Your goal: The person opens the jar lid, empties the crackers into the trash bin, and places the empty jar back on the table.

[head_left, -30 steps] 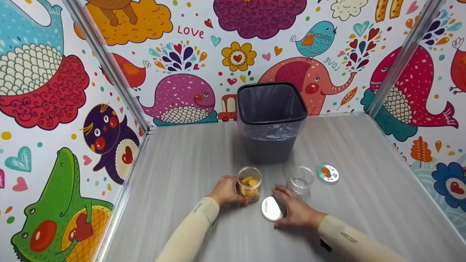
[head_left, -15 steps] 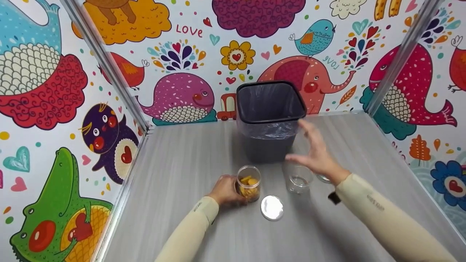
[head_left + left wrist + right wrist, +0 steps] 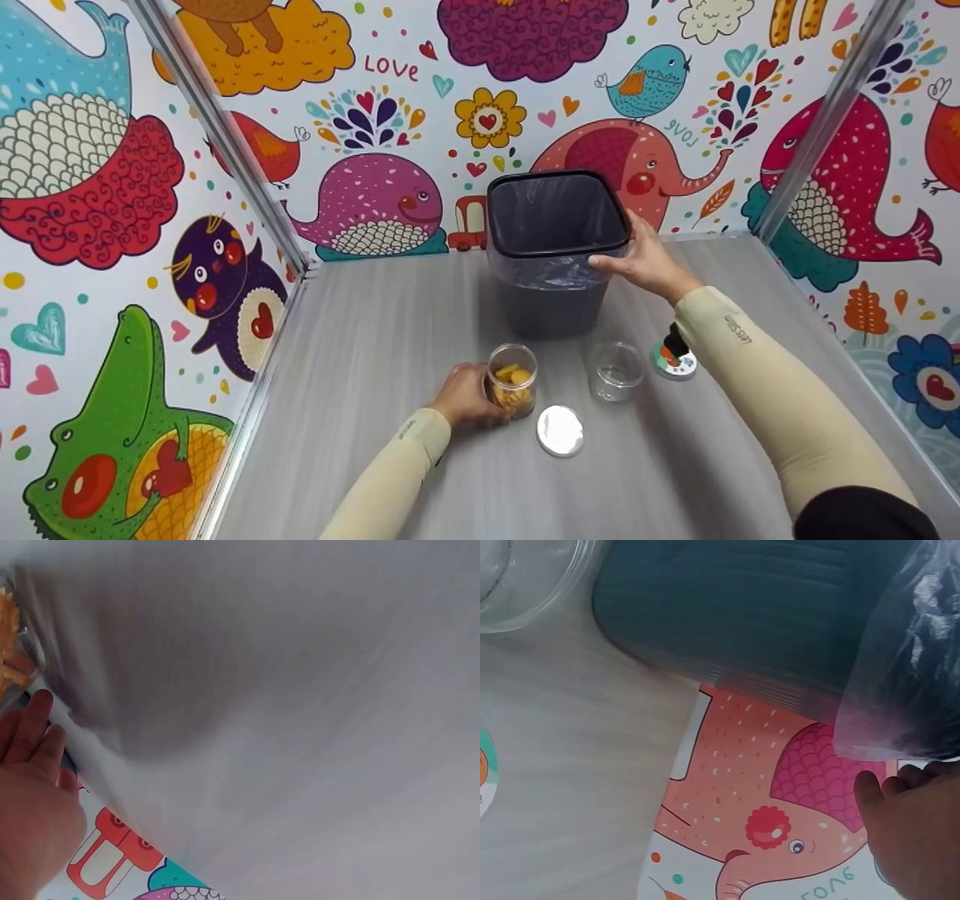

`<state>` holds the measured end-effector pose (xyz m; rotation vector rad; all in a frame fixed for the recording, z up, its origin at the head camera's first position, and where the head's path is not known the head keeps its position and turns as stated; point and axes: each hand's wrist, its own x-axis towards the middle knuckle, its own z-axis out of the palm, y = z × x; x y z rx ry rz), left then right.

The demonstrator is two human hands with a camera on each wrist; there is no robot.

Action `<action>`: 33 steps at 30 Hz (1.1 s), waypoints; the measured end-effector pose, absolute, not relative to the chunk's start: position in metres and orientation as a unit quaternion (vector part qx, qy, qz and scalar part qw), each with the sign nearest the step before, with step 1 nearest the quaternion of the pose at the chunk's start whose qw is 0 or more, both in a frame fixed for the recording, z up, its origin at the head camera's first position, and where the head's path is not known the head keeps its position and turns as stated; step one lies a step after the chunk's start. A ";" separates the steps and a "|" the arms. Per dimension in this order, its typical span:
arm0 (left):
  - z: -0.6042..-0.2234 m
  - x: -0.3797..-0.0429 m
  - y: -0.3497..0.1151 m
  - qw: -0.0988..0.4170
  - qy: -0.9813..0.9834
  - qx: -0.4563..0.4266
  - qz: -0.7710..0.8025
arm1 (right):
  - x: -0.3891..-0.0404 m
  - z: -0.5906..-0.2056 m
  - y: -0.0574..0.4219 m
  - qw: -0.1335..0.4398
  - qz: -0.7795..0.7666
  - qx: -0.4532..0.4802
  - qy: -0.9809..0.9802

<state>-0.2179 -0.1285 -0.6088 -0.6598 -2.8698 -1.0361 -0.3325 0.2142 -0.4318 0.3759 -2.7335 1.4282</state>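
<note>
In the head view my left hand (image 3: 469,395) holds the left side of a clear jar (image 3: 513,380) of yellow snack pieces (image 3: 514,384), which stands on the table. In the left wrist view the fingers lie beside the jar's orange-yellow contents (image 3: 9,652). My right hand (image 3: 649,259) reaches to the right front corner of a dark bin (image 3: 551,300) lined with a clear bag (image 3: 922,637). Its thumb overlaps the bin's front just under the rim, while the fingers are at the right side, partly hidden. They are spread around the corner.
A clear jar (image 3: 619,373) with nothing in it stands in front of the bin. A shiny round lid (image 3: 560,430) lies nearer to me, and a lid with a printed picture (image 3: 679,365) lies at the right. Patterned walls (image 3: 375,202) enclose the table's back and sides.
My right hand has left the shiny lid, passed over the clear jar and come up to the bin's right front corner. The left hand has stayed at the snack jar.
</note>
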 end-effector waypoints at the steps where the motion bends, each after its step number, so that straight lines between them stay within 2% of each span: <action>1: -0.609 -0.218 -0.128 0.009 -0.919 -0.210 -0.334 | -0.334 -0.433 0.213 0.025 0.466 0.130 -0.875; 6: -0.611 -0.217 -0.126 -0.008 -0.912 -0.200 -0.357 | -0.340 -0.440 0.213 0.058 0.478 0.160 -0.861; 12: -0.609 -0.217 -0.125 -0.029 -0.905 -0.192 -0.379 | -0.340 -0.440 0.215 0.053 0.483 0.159 -0.859; 21: -0.607 -0.217 -0.126 -0.012 -0.906 -0.212 -0.366 | -0.341 -0.436 0.216 0.070 0.459 0.172 -0.869; 33: -0.612 -0.217 -0.125 -0.022 -0.900 -0.186 -0.393 | -0.344 -0.438 0.213 0.084 0.474 0.194 -0.855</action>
